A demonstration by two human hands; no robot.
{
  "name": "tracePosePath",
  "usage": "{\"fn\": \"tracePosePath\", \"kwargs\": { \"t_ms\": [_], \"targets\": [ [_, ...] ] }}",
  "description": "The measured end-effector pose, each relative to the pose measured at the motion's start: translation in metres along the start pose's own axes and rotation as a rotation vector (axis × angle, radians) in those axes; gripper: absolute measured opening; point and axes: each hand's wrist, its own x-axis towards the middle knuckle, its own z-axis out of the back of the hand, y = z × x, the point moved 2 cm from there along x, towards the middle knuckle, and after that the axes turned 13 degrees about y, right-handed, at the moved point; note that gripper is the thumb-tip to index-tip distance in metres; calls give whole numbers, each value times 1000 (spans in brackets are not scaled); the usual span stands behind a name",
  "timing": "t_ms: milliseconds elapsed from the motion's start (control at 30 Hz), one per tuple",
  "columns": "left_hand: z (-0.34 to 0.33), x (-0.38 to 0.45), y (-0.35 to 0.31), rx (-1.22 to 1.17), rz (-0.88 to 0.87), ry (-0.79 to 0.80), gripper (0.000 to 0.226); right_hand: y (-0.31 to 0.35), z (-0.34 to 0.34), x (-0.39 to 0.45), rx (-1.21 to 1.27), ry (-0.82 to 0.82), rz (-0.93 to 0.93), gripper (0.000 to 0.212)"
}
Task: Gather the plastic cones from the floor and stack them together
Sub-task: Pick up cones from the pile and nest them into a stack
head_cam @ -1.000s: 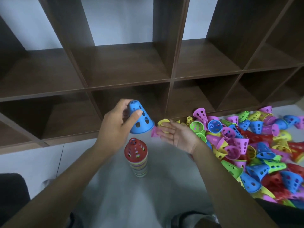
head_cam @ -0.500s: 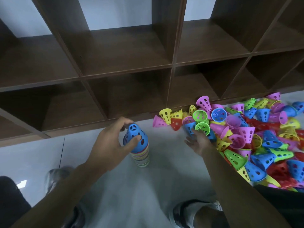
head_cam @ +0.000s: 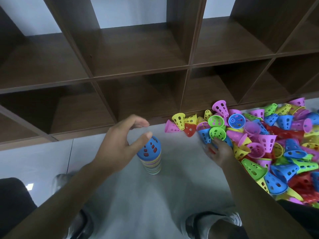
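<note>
One stack of cones point(head_cam: 151, 161) stands upright on the pale floor point(head_cam: 138, 195), its long axis vertical, narrow ends up, with a blue cone point(head_cam: 149, 149) on top showing red through its holes. No writing or brand can be read on any cone. The left hand point(head_cam: 119, 145) hovers at the stack's left side with fingers spread and loosely curved; the thumb tip lies at the blue cone's top edge, though whether it touches I cannot tell, and the other fingers are clear of it. To the right of the stack lies a loose pile of cones point(head_cam: 267, 145) in pink, yellow, green, blue and red, tipped every way, some on their sides, some mouth up. The right hand point(head_cam: 219, 152) reaches into the pile's near edge, fingertips beneath a green cone point(head_cam: 217, 133); whether it grips one is hidden. Behind the stack runs a dark wooden shelf unit point(head_cam: 138, 73) with open compartments. Below the stack, two shoes point(head_cam: 214, 221) show at the bottom edge.
</note>
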Motion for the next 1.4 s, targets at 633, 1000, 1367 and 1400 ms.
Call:
{"fn": "tracePosePath", "kwargs": {
  "t_ms": [633,1000,1367,1400],
  "targets": [
    [10,29,-7,2,80,4,79,51,-182,-138,-783,778,413,46],
    [24,26,-12,132,5,-140,69,55,-212,-168,-847,1157,338,38],
    [19,14,-22,-206,13,-67,66,43,-98,-48,-730,181,207,20],
    [16,13,-24,-276,15,-44,64,34,-81,-35,-793,101,206,17]
  ]
}}
